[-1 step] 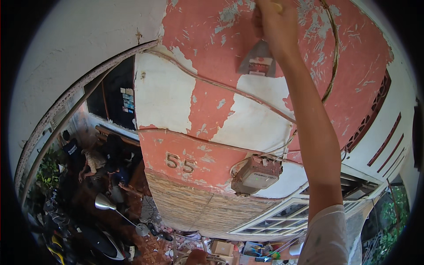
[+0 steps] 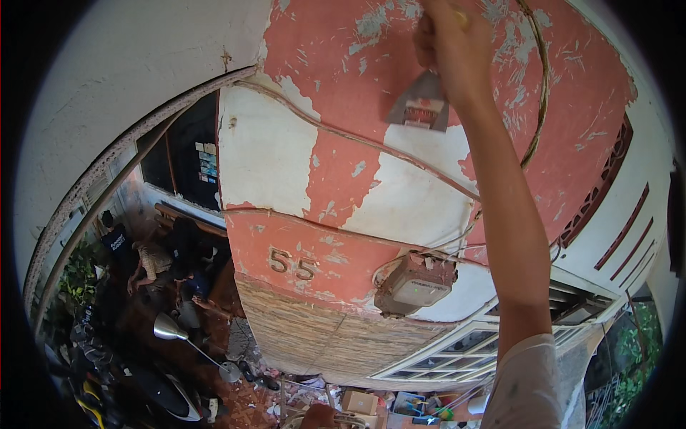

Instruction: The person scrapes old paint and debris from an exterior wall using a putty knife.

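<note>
1. Right hand (image 2: 457, 61) is wrapped around a scraper (image 2: 420, 96); left hand, can't tell, maybe that brown blob (image 2: 318, 416) down low.
2. Scraper's at the red-painted wall (image 2: 343, 86), blade (image 2: 427, 121) angled down by a white patch (image 2: 400, 186). Contact's unclear.
3. Probably light, stiff with slight spring. Grab the yellowish handle (image 2: 464, 19), not the thin edge.

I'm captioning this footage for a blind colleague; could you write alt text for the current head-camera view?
A person's right hand, raised high, holds a flat-bladed scraper at a wall of flaking red paint with white patches. A cable runs across the wall above a weathered box; at lower left, people and a motorbike are seen below.
</note>
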A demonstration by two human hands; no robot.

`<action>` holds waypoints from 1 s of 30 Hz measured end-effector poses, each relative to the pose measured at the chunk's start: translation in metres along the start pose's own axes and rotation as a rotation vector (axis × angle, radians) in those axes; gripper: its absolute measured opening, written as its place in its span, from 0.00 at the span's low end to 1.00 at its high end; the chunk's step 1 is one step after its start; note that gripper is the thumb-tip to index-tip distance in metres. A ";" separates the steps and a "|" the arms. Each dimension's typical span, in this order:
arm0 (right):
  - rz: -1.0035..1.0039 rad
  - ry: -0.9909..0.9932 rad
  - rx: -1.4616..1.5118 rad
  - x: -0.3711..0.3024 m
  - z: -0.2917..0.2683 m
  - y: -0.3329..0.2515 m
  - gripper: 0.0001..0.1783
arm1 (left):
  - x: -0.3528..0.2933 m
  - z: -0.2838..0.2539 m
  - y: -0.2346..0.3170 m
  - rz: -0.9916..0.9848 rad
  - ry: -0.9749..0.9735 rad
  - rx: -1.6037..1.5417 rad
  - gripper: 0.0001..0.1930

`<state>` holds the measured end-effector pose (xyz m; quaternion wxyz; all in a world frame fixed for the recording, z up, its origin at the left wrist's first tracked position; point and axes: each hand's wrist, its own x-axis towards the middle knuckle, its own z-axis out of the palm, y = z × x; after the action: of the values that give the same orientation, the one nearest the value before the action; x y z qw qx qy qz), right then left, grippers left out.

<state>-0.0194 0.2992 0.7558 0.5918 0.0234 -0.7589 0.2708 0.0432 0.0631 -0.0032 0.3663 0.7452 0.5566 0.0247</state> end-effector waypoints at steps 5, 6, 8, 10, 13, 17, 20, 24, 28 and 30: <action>-0.143 -0.181 0.188 -0.099 -0.028 -0.002 0.10 | 0.011 0.020 0.001 -0.028 0.099 0.074 0.31; -0.096 -0.290 0.253 -0.137 -0.029 0.014 0.08 | 0.011 0.023 0.000 -0.017 0.113 0.069 0.31; 0.225 -0.471 0.331 -0.210 -0.020 0.012 0.09 | 0.004 0.031 -0.007 -0.018 0.142 0.060 0.31; 0.382 -0.749 0.078 -0.263 -0.023 0.015 0.11 | 0.009 0.033 -0.006 0.023 0.161 0.066 0.31; 0.409 -1.035 -0.152 -0.345 -0.023 0.046 0.17 | 0.010 0.038 -0.007 0.060 0.180 0.064 0.32; 0.768 -1.139 -0.178 -0.384 -0.028 0.051 0.13 | 0.006 0.046 -0.014 0.053 0.211 0.037 0.32; 0.875 -0.094 0.061 -0.421 -0.049 0.056 0.06 | 0.005 0.033 -0.001 0.001 0.133 0.019 0.31; 0.682 0.087 0.333 -0.451 -0.049 0.040 0.11 | -0.001 0.005 0.016 -0.013 0.139 -0.039 0.24; 0.975 -0.020 0.629 -0.459 -0.017 0.025 0.22 | -0.005 0.000 0.017 0.002 0.174 -0.042 0.32; 1.027 0.041 0.817 -0.464 -0.003 0.044 0.24 | -0.003 0.005 0.014 -0.037 0.113 0.028 0.33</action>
<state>0.1064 0.2058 0.3172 0.3451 -0.1240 -0.4983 0.7856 0.0555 0.0560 0.0026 0.3240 0.7373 0.5904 0.0522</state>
